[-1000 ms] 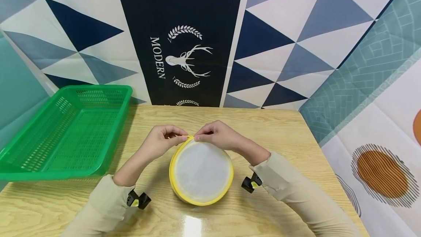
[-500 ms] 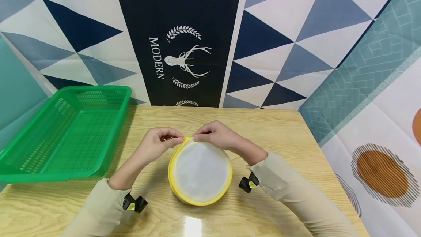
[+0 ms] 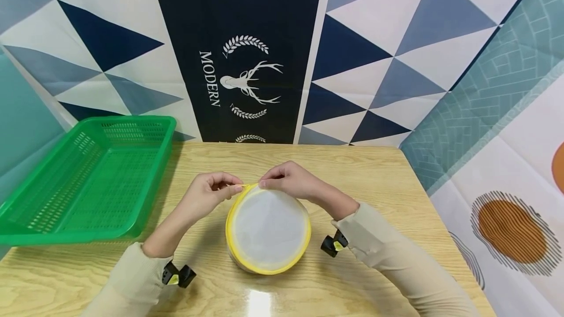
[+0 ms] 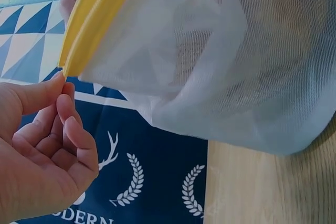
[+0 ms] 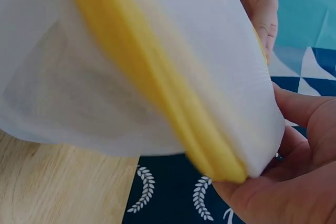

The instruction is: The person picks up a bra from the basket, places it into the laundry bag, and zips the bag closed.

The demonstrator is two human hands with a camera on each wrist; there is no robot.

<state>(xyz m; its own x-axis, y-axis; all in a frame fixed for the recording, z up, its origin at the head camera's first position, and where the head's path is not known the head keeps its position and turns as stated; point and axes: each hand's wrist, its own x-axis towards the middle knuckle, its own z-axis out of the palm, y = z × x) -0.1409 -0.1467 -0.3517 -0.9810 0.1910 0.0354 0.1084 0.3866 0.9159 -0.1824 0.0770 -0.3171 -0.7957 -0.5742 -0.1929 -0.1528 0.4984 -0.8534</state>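
A round white mesh laundry bag (image 3: 270, 229) with yellow trim stands on the table in the head view, its flat top facing up. My left hand (image 3: 207, 195) pinches a thin yellow end at the bag's far edge between thumb and forefinger. In the left wrist view that end runs into the doubled yellow band (image 4: 100, 19), and the other fingers curl loosely. Just to the right, my right hand (image 3: 293, 181) pinches the bag's rim beside the yellow trim. The right wrist view shows its thumb and fingers gripping the white fabric (image 5: 257, 129). Something brownish shows faintly through the mesh.
A green plastic basket (image 3: 101, 185) with slotted walls sits at the table's left. Behind the wooden table (image 3: 365, 175) hangs a patterned cloth (image 3: 246, 13) with triangles and a deer head. Another patterned cloth (image 3: 484, 160) lies off the right edge.
My left hand has shifted slightly left and toward me, with the yellow end drawn out a little from the rim. The right hand and the bag have barely moved.
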